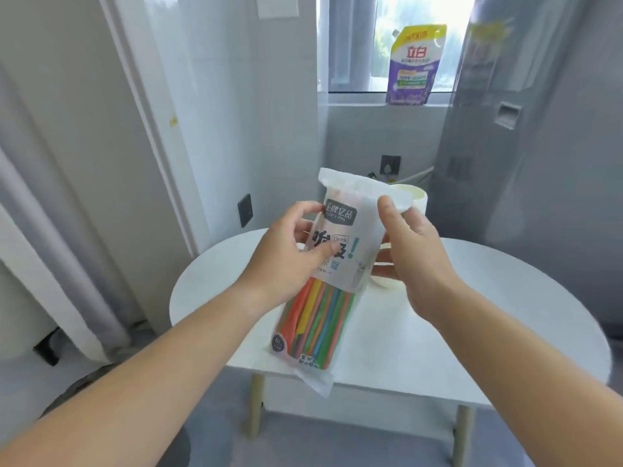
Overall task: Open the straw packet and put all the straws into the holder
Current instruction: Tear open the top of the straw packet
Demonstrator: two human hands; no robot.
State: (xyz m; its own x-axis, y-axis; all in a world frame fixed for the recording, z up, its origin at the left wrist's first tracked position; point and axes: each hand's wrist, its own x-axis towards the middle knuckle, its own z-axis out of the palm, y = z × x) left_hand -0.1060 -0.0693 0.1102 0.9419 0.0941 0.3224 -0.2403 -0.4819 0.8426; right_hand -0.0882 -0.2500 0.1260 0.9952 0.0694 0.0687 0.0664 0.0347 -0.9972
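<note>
I have the straw packet up in both hands above the white table, tilted so its top seal leans away from me and its bottom flap hangs toward the near edge. My left hand grips the packet's left side about midway, thumb across the printed front and fingers curled behind. My right hand pinches the upper right corner, thumb on the front just under the seal. The step in hand, as I judge it, is opening the top. To do it well I would bring the left hand's grip up close beside the right one, so both pinches sit just under the seal, then pull them apart across the film rather than tugging at the body. I would keep the open end upward so the coloured straws stay bunched at the bottom and do not spill onto the table. The cream holder stands on the table just behind the packet. Only part of its rim and a sliver of its base show past my right hand, so I cannot judge how deep it is. The right hand's fingers behind the film are hidden. The seal is blurred, and I cannot tell whether it has a tear notch or has started to part.
</note>
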